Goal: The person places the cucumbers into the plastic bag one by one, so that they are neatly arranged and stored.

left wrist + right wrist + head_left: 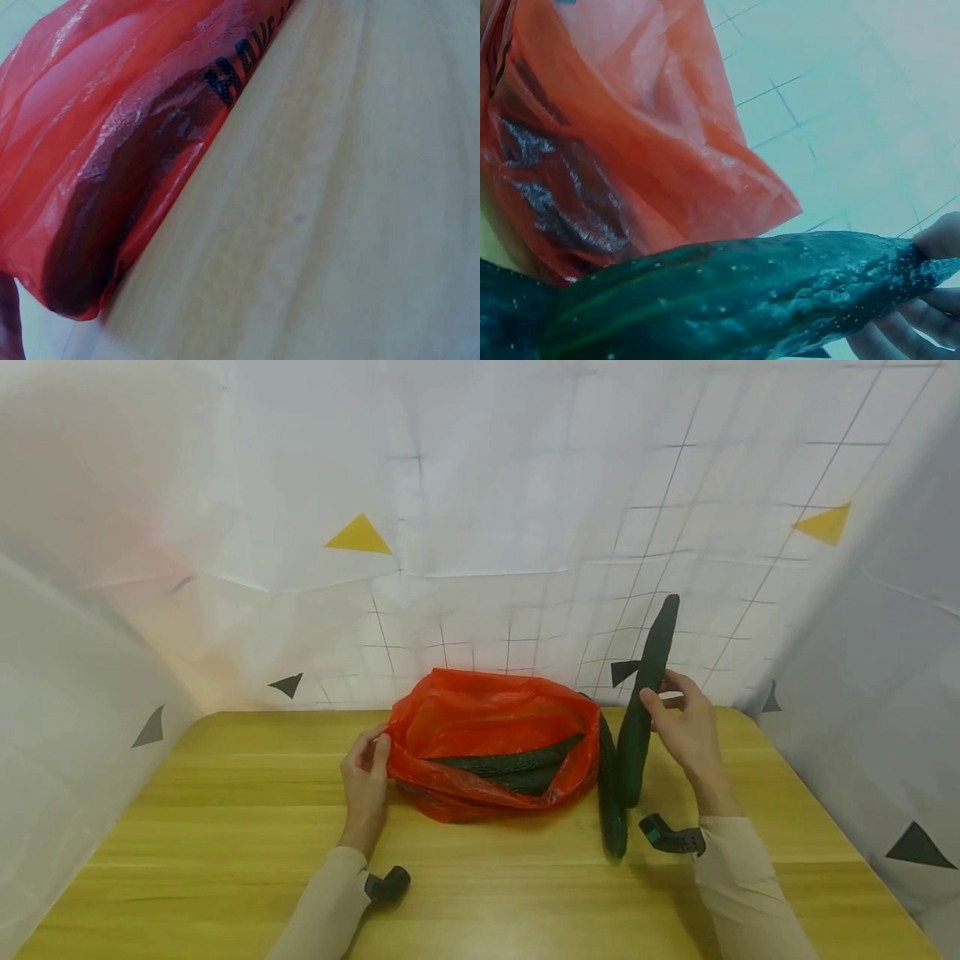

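Observation:
My right hand (684, 722) pinches a long dark green cucumber (648, 702) between thumb and fingers, raised and tilted above the table's right part. In the right wrist view this cucumber (727, 300) fills the lower part, with fingertips at its narrower end. A second cucumber (613, 827) lies on the table beneath it, right of a red plastic bag (487, 710). The bag's mouth gapes toward me, and cucumbers (517, 764) lie inside. My left hand (367, 772) grips the bag's left edge. One cucumber shows dimly through the bag (45, 172) in the left wrist view.
The wooden table (225, 827) ends at a white sheet wall (487, 527) with grid lines and yellow and black triangles. Similar white sheets stand at both sides. A dark wrist camera (388, 885) sits on the left wrist, another wrist camera (671, 837) on the right.

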`<state>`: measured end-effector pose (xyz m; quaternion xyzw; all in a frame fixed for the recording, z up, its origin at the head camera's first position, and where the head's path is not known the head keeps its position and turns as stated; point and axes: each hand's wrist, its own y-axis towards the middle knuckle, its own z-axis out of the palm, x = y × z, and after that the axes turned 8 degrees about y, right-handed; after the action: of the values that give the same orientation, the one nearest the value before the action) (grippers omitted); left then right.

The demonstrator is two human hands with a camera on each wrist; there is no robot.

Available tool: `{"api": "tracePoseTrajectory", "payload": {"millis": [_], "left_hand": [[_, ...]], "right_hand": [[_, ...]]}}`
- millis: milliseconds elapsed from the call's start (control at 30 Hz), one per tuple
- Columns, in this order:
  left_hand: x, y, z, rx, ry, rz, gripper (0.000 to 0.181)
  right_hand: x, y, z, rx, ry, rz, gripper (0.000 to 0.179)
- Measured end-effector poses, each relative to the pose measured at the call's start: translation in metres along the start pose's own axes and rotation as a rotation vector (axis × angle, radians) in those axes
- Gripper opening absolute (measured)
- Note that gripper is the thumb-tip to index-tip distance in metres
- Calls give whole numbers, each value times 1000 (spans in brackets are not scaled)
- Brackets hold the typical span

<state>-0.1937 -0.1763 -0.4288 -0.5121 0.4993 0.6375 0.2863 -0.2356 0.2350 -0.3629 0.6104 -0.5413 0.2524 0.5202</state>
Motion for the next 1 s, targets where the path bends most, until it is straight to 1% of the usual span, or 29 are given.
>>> {"api": "tracePoseTrajectory", "payload": {"millis": [200, 333, 433, 600, 833, 900, 1000], "left_hand": [[0, 0, 0, 10, -8, -12, 28], [1, 0, -1, 11, -2, -13, 28], [1, 1, -1, 11, 4, -7, 28], [1, 1, 0, 8, 5, -1, 28], [0, 1, 0, 9, 7, -8, 28], [1, 1, 0, 9, 5, -7, 28], [1, 0, 0, 10, 0, -9, 28]], "right_hand": [[6, 0, 0, -67, 57, -7, 54], [7, 1, 0, -105, 135, -17, 52], [10, 2, 0, -146, 226, -40, 49], [18, 1, 2, -201, 376, -122, 44], [35, -6, 3, -216, 496, -268, 45], [37, -7, 4, -215, 546, -287, 45], [35, -6, 4, -216, 617, -295, 44]]}}
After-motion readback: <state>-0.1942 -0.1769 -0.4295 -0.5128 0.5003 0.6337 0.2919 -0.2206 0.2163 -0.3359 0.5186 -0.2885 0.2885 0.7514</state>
